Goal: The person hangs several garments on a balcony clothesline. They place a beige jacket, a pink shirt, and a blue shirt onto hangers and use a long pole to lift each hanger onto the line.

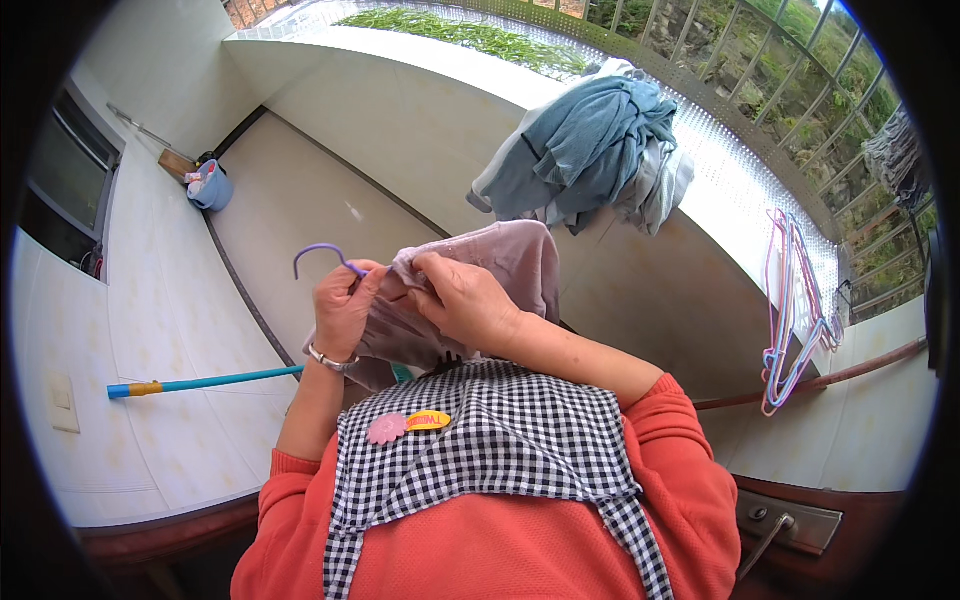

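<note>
My left hand pinches a purple clothes hanger just below its hook, which curves out to the left above the fist. Bunched in the fingers of my right hand is the edge of a mauve garment. That cloth hangs in front of my chest and partly covers the hanger. Most of the hanger's body is hidden by the fabric and my hands. A heap of blue-grey and pale clothes lies over the ledge ahead of me.
Several coloured hangers hang at the right end of the white ledge. Green plant stalks lie behind it, near metal railings. A blue bucket stands far left. A turquoise pole leans at my left; a door handle is behind right.
</note>
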Available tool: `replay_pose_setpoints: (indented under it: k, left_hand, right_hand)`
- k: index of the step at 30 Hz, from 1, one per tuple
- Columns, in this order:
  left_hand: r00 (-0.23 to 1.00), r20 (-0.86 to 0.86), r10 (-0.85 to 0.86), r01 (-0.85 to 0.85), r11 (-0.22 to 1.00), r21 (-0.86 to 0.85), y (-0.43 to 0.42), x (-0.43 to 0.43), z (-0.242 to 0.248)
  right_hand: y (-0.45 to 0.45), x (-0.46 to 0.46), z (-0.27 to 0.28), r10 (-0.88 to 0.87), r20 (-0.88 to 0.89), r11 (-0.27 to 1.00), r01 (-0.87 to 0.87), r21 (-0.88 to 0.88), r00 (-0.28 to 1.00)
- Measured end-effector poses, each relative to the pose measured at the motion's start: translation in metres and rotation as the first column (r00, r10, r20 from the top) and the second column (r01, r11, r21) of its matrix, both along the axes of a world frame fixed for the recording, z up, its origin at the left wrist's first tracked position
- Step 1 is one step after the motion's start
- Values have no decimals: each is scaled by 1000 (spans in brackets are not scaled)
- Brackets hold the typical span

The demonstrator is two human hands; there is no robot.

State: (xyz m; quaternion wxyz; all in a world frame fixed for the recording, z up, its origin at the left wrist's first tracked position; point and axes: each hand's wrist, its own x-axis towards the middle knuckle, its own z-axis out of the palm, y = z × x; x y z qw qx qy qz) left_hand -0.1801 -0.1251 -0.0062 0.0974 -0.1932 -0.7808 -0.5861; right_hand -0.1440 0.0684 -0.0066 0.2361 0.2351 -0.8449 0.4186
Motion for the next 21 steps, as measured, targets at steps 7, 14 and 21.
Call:
replay_pose_setpoints:
  k: [7, 14, 21]
  left_hand:
    - [1000, -16, -6, 8, 993, 114, -40, 3, 11]
    - [988, -152, 11, 0, 997, 72, -40, -1, 21]
    - [991, -74, -110, 111, 994, 14, -19, -1, 27]
  right_hand:
    - [63, -3, 48, -165, -398, 901, 301, 311, 903]
    - [91, -27, 47, 16, 452, 962, -137, 235, 892]
    - [49, -26, 53, 130, -151, 909, -57, 412, 980]
